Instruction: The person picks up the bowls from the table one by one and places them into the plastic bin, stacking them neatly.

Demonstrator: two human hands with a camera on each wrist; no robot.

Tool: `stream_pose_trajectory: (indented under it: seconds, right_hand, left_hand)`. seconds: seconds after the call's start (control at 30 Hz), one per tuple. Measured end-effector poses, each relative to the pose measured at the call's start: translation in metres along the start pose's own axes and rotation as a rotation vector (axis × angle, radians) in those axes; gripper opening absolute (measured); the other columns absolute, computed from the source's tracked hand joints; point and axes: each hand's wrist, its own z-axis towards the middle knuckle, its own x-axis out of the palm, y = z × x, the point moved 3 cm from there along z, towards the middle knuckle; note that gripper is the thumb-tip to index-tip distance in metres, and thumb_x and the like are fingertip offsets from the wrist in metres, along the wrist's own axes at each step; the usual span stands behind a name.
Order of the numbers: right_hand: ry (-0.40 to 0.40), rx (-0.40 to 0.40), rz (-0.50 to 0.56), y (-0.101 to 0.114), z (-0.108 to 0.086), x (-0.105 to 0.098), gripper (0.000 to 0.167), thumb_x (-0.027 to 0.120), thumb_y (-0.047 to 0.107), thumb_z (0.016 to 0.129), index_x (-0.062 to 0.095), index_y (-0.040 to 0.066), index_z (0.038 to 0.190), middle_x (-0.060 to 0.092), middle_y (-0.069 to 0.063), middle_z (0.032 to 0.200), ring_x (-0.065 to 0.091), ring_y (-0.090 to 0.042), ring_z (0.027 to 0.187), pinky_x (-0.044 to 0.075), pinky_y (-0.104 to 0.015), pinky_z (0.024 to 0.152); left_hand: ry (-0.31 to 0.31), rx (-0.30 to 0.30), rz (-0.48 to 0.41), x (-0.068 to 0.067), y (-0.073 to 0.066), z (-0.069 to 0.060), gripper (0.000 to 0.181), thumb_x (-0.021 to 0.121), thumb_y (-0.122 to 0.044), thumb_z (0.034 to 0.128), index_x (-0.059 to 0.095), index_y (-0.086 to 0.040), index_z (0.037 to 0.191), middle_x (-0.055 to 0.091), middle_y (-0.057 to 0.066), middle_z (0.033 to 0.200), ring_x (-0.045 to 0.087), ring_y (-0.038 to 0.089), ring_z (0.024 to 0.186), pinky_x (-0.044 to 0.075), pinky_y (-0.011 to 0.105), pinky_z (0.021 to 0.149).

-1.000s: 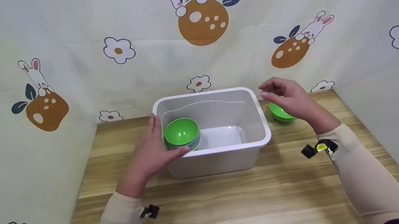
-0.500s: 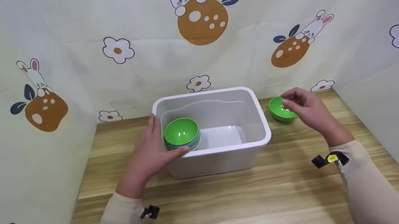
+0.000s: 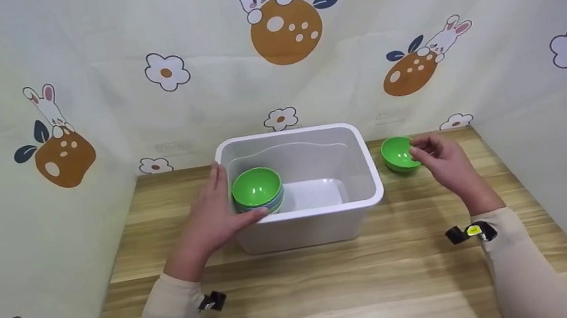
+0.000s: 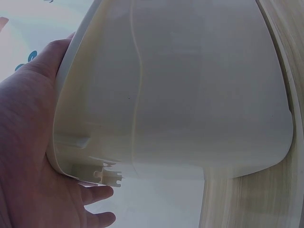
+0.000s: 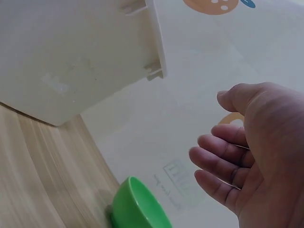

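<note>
In the head view, my left hand rests on the near left corner of a white plastic bin. Its thumb lies over the front rim, and its straight fingers lie along the left side. Inside the bin, at its left end, sits a stack of bowls with a green bowl on top and bluish ones beneath. Another green bowl stands upright on the table right of the bin. My right hand hovers at that bowl's right side, fingers loosely bent and holding nothing; the right wrist view shows a gap between them.
A wood-grain table carries the bin and the loose bowl. Pale cloth walls printed with rabbits, oranges and flowers rise at the back and both sides. The bin's right half shows its bare floor.
My right hand has moved from beside the bin's right rim, over the loose green bowl, to the bowl's right side, uncovering it. My left hand stays at the bin's corner.
</note>
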Motion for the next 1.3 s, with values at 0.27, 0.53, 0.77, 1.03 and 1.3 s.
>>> stream_pose_trajectory:
  seconds: [0.27, 0.53, 0.77, 1.03, 1.3]
  right_hand:
    - [-0.091, 0.005, -0.126, -0.018, 0.000, 0.009, 0.045, 0.074, 0.025, 0.109, 0.063, -0.009, 0.137, 0.067, -0.028, 0.130, 0.063, -0.034, 0.118, 0.050, -0.028, 0.091]
    - [-0.123, -0.024, -0.276, -0.056, 0.004, 0.013, 0.072, 0.085, 0.027, 0.100, 0.049, -0.013, 0.148, 0.050, -0.035, 0.142, 0.049, -0.049, 0.130, 0.043, -0.061, 0.111]
    - [-0.051, 0.128, -0.230, -0.089, 0.012, 0.016, 0.107, 0.086, 0.045, 0.098, 0.026, -0.012, 0.165, 0.031, -0.037, 0.159, 0.038, -0.053, 0.146, 0.037, -0.067, 0.123]
    - [-0.010, 0.242, -0.136, -0.105, 0.024, 0.023, 0.128, 0.088, 0.054, 0.094, 0.007, -0.006, 0.173, 0.019, -0.038, 0.169, 0.030, -0.054, 0.156, 0.026, -0.064, 0.131]
    - [0.005, 0.281, -0.136, -0.117, 0.030, 0.029, 0.134, 0.091, 0.054, 0.090, 0.004, -0.004, 0.174, 0.022, -0.036, 0.167, 0.034, -0.050, 0.155, 0.027, -0.059, 0.132]
  left_hand:
    - [-0.009, 0.026, 0.002, -0.001, 0.000, -0.001, 0.152, 0.077, -0.090, 0.0778, 0.005, 0.002, 0.175, -0.001, 0.021, 0.184, 0.016, 0.054, 0.165, 0.019, 0.073, 0.129]
    - [-0.012, 0.026, 0.006, -0.001, -0.001, 0.000, 0.155, 0.075, -0.093, 0.0757, 0.005, 0.001, 0.176, -0.001, 0.021, 0.184, 0.017, 0.055, 0.165, 0.019, 0.074, 0.129]
    - [-0.007, 0.014, -0.002, 0.000, -0.001, -0.001, 0.157, 0.075, -0.095, 0.0734, 0.004, 0.000, 0.176, -0.001, 0.021, 0.184, 0.015, 0.053, 0.166, 0.020, 0.073, 0.128]
    - [-0.001, 0.006, -0.005, -0.001, -0.001, -0.001, 0.157, 0.076, -0.095, 0.0728, 0.004, -0.001, 0.176, -0.002, 0.019, 0.185, 0.013, 0.052, 0.166, 0.022, 0.072, 0.128]
    - [-0.013, 0.031, 0.015, -0.001, -0.002, -0.001, 0.152, 0.076, -0.090, 0.0777, 0.006, 0.003, 0.175, 0.002, 0.023, 0.184, 0.022, 0.056, 0.163, 0.022, 0.076, 0.127]
